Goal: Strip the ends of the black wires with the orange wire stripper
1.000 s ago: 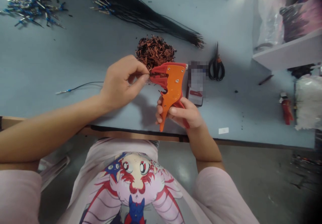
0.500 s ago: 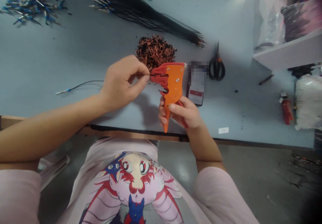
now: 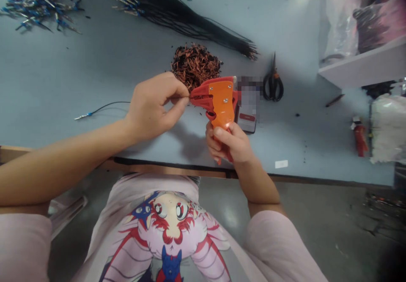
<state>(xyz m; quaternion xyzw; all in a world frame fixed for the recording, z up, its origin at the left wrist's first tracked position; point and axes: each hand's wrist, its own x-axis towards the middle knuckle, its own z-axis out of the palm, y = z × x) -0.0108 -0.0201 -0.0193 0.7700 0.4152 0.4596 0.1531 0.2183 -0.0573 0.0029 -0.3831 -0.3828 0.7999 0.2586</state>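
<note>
Just inside the table edge (image 3: 177, 171), right hand (image 3: 234, 141) squeezes stripper (image 3: 223, 104).

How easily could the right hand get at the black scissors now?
Probably not straight away: the right hand is wrapped around the orange-and-red tool. Freed, it could likely reach the black scissors, with only the flat phone between.

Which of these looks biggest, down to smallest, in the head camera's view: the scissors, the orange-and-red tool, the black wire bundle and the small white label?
Largest to smallest, as they look here:
1. Black wire bundle
2. Orange-and-red tool
3. Scissors
4. Small white label
</note>
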